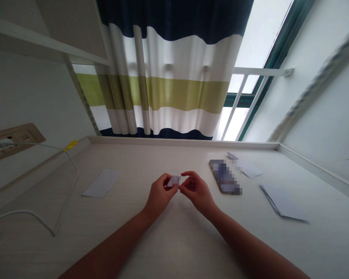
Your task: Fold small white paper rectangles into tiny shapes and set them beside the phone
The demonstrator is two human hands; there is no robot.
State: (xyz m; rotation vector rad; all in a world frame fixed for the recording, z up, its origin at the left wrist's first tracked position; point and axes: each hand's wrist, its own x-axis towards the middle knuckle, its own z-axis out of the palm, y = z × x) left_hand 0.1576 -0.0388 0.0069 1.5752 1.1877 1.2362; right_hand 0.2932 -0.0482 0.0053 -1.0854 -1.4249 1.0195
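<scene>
A small piece of folded white paper [173, 181] is held up over the middle of the desk, with several creased layers showing at its right side. My left hand [159, 193] is closed on it, thumb in front and fingers behind. At the paper's right edge, the thumb and curled fingers of my right hand [197, 192] pinch the lower corner, while its index finger arches above. The fingertips partly hide that corner. Right of my right hand, a phone [225, 178] lies on the desk, its screen blurred out.
A flat white paper sheet [101, 183] lies on the desk [163, 248] at left. On the right are another paper piece [250, 169] and a paper stack [285, 203]. A white cable [75, 176] runs from the wall socket [26, 135]. A raised rim [177, 143] borders the back, before a striped curtain [174, 93].
</scene>
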